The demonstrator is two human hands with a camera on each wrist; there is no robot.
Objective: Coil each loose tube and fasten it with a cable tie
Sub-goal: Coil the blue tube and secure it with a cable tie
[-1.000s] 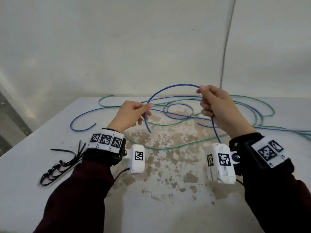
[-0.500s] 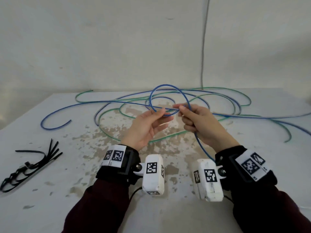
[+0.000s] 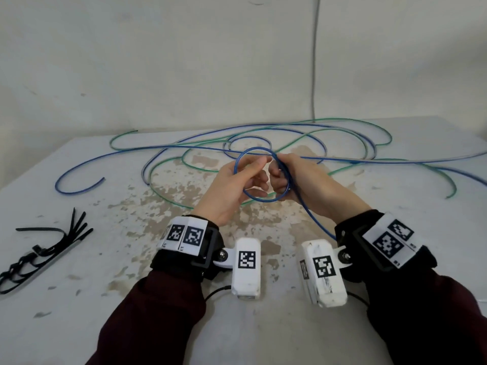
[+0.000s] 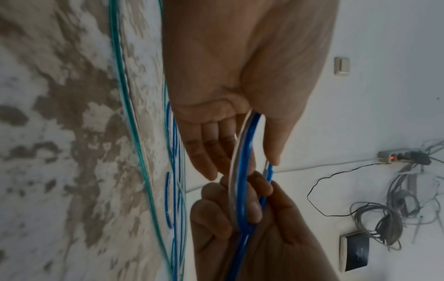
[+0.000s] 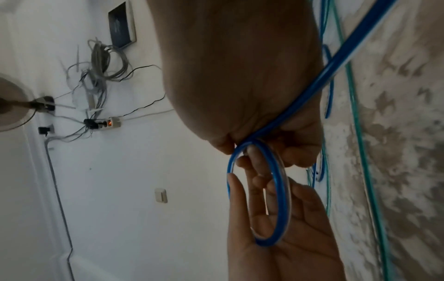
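The right hand (image 3: pixel 308 180) pinches the blue tube (image 3: pixel 238 164) where its small loop crosses; the left hand (image 3: pixel 237 185), fingers extended, supports the loop's opposite side above the desk (image 3: pixel 79 299).

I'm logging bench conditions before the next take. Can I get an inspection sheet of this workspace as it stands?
Surface: white table, paint worn to brown patches in the middle.
Job's things: blue tube, one small loop formed, the rest loose on the table; green tube uncoiled, tangled with it; black cable ties bundled at left, untouched.
Clutter: nothing seen.
Hands: left hand supports the loop with straight fingers; right hand grips the loop's crossing.
Cables: thin grey cable runs down the wall.
Surroundings: white wall; the wrist views show a power strip.
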